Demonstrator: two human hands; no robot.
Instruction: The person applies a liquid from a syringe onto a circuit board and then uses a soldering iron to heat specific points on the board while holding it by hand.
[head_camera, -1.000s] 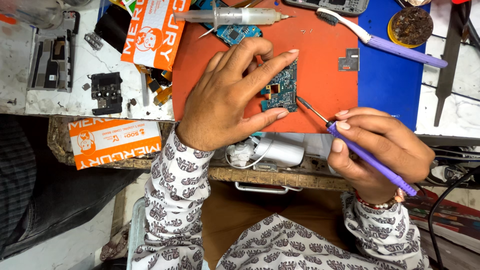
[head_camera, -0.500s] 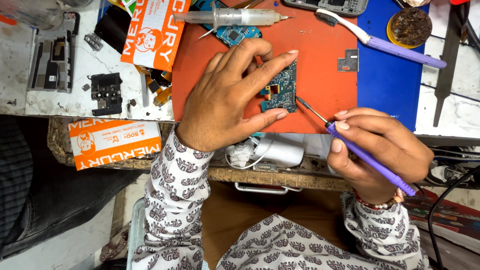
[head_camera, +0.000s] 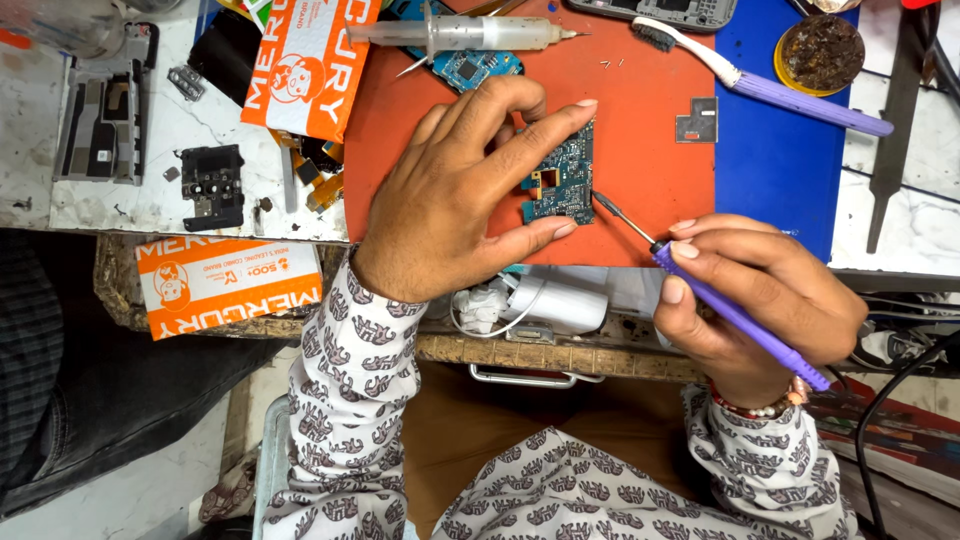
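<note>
My left hand (head_camera: 462, 190) rests on the orange mat (head_camera: 640, 150) and pinches a small blue circuit board (head_camera: 563, 183) between thumb and forefinger. My right hand (head_camera: 760, 300) holds a purple-handled soldering iron (head_camera: 735, 315) like a pen. Its metal tip (head_camera: 608, 207) touches the board's lower right corner. Both sleeves are white with a dark pattern.
A syringe (head_camera: 470, 34) and a second blue board (head_camera: 470, 68) lie at the mat's far edge. A purple toothbrush (head_camera: 770, 88) and a round flux tin (head_camera: 820, 52) sit on the blue mat (head_camera: 775, 170). Orange cartons (head_camera: 305, 62), phone parts (head_camera: 105, 125) and a metal file (head_camera: 895, 120) surround them.
</note>
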